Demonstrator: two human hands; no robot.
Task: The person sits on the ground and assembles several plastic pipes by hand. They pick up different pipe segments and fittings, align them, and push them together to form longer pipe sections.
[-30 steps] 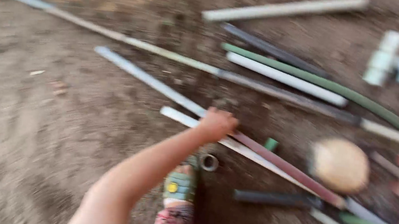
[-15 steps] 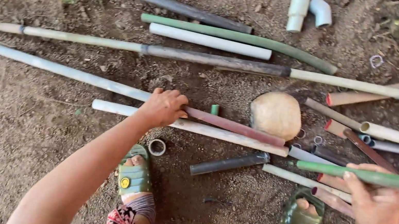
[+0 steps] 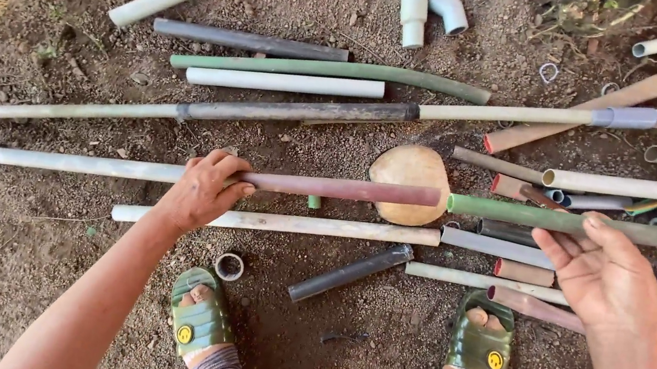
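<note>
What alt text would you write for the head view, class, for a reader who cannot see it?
A person's left hand grips a long white-and-maroon pipe while the right hand holds a green pipe, end to end, above scattered pipes on bare dirt.

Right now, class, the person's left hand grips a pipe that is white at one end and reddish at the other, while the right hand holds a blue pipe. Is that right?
Not quite. The head view shows the right hand holding a green pipe, not a blue one. The rest stands: the left hand grips the white-and-reddish pipe.
</note>
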